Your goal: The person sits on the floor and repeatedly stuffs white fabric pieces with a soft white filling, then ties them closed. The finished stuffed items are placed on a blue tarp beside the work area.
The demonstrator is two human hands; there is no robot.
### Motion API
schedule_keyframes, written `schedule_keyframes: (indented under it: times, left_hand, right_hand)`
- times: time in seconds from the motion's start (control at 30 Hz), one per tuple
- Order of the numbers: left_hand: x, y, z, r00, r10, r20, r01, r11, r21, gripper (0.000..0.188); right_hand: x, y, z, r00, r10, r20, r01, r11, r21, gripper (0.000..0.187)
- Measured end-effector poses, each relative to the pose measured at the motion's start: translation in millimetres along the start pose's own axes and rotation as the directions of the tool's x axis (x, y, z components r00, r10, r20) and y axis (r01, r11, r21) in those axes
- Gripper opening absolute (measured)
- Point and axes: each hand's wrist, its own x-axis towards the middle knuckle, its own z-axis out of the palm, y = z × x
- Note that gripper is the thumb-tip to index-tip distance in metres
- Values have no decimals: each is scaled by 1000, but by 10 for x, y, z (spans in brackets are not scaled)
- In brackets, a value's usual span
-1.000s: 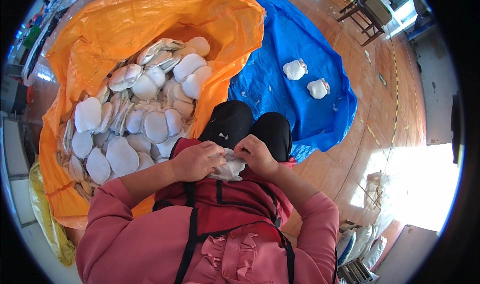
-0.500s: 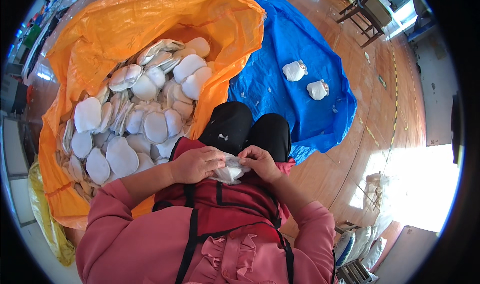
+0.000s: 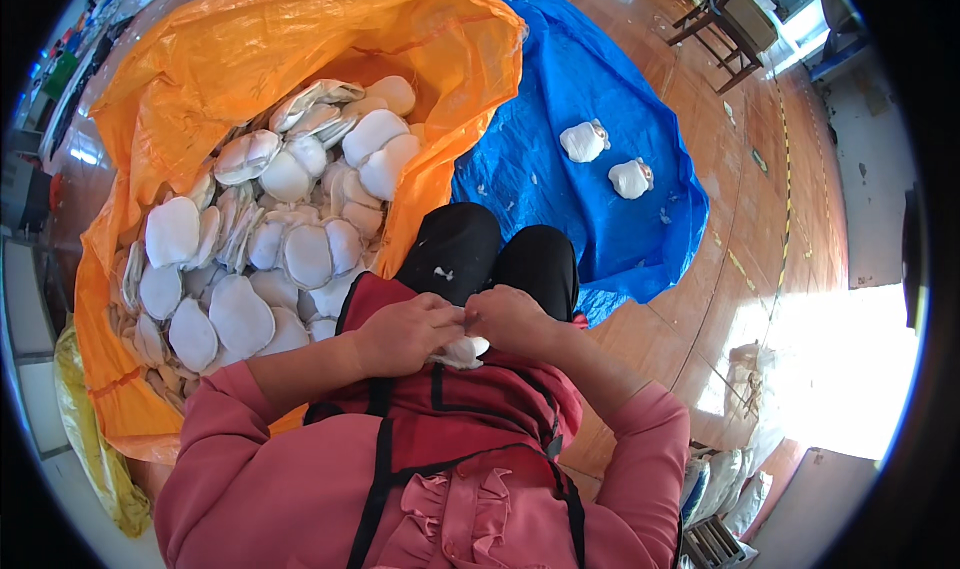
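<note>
Over my lap, a soft white fabric pad (image 3: 462, 353) is bunched between my two hands, and much of it is covered by them. My left hand (image 3: 405, 334) is closed on its left side, fingers pointing right. My right hand (image 3: 510, 319) is curled into a fist against the left fingertips, gripping the pad's upper part. To the left stands a wide-mouthed orange woven sack (image 3: 250, 29), full of flat oval white pads (image 3: 242, 314). Beyond my knees, two rounded white bundles (image 3: 585, 141) lie apart on a blue plastic sheet (image 3: 540, 89).
A wooden chair (image 3: 728, 31) stands at the far right on the reddish floor (image 3: 690, 349). A yellow bag (image 3: 95, 439) lies by the orange sack at left. Stuffed pale bags (image 3: 730, 484) and a slatted crate (image 3: 715, 544) are at lower right.
My right hand has turned over and closed, moving in against my left fingers. Less of the white pad shows now, and my right elbow has swung outward slightly.
</note>
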Motion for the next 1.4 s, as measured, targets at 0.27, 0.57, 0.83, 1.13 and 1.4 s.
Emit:
schedule_keyframes:
  times: [0.27, 0.57, 0.83, 1.13, 1.4]
  left_hand:
    - [-25, 59, -19, 977, -93, 194, 75, 992, 97, 39]
    - [-113, -84, 36, 988, -5, 153, -1, 999, 34, 26]
    - [-190, -188, 101, 999, 45, -14, -45, 999, 7, 20]
    - [-181, -154, 69, 989, 78, -130, -82, 996, -29, 21]
    - [-137, -13, -203, 992, 92, -87, -83, 992, 99, 28]
  right_hand:
    - [-94, 25, -73, 993, 47, 111, -69, 978, 197, 17]
    - [-271, 177, 181, 998, 23, -65, 13, 868, 496, 16]
    - [-252, 294, 393, 954, 193, -231, 63, 623, 780, 28]
    - [-148, 284, 385, 988, 107, -110, -23, 810, 585, 42]
    - [31, -67, 276, 944, 247, -219, 68, 504, 861, 32]
